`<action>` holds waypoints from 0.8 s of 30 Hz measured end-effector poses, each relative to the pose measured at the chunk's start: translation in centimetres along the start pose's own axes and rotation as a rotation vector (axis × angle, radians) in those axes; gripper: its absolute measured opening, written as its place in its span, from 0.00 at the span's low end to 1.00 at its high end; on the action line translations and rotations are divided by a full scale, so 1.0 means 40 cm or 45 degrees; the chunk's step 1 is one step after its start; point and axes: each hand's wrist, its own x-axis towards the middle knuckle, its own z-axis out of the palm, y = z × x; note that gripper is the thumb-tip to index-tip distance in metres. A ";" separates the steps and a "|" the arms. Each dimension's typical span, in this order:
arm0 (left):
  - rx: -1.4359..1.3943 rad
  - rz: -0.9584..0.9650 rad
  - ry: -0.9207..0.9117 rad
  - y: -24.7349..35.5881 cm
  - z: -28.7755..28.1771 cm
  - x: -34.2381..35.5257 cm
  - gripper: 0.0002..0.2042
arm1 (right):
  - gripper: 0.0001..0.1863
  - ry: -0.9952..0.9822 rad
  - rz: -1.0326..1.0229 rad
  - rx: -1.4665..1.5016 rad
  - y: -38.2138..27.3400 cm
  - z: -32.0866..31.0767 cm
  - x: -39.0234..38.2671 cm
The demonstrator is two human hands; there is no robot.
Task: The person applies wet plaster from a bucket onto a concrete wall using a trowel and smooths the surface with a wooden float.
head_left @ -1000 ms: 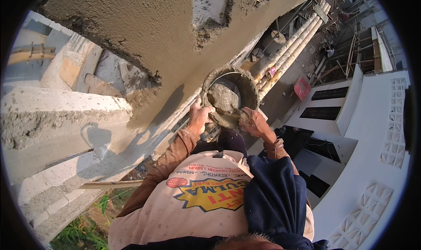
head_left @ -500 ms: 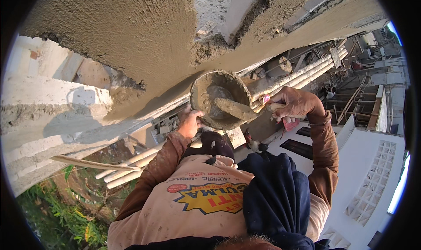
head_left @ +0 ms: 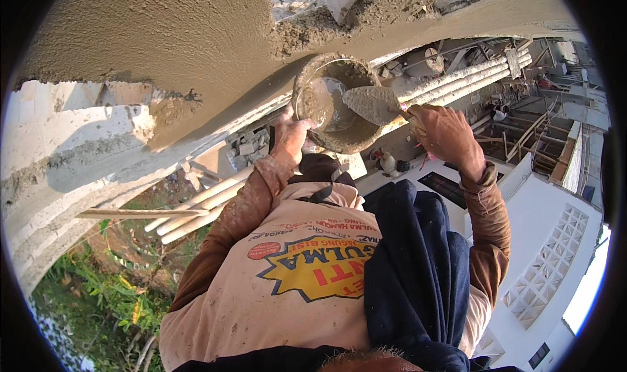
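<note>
My left hand [head_left: 290, 135] grips the near-left rim of a round, mortar-caked bucket [head_left: 344, 142], thumb over the edge. A little wet grey mortar lies in the bottom, with a thin wire handle along the rim. My right hand [head_left: 449, 137] is wrapped round the handle of a pointed trowel [head_left: 372, 105]. Its blade, coated with a grey film, lies over the right part of the bucket's mouth. The bucket is close to a wall of wet plaster [head_left: 176, 35], at the plaster's lower edge.
Bare pale blocks [head_left: 85, 130] show left of the plaster. Bamboo poles [head_left: 457, 78] run past beneath the bucket, and a wooden plank [head_left: 140, 213] juts out at left. Far below are plants [head_left: 91, 300], rubble [head_left: 248, 151] and a white building [head_left: 522, 241]. A dark cloth [head_left: 415, 274] hangs over my chest.
The bucket and my left hand have moved up in the view, away from my body. The trowel blade has risen and turned its broad face into view above the bucket's mouth.
</note>
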 end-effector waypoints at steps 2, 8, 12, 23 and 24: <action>0.211 -0.035 0.000 0.032 0.035 -0.015 0.37 | 0.14 -0.040 0.128 -0.133 -0.053 0.175 0.054; 0.529 0.016 0.041 0.059 0.077 -0.039 0.45 | 0.17 -0.042 0.089 0.242 -0.142 0.359 0.084; 0.390 -0.020 -0.088 0.055 0.057 -0.025 0.41 | 0.21 0.094 -0.062 0.863 -0.070 0.376 0.067; -0.091 -0.145 -0.160 0.117 0.051 -0.059 0.23 | 0.25 -0.254 -0.347 0.839 0.062 -0.310 -0.128; -0.110 -0.099 -0.177 0.102 0.045 -0.044 0.26 | 0.25 -0.258 -0.433 0.735 0.076 -0.369 -0.113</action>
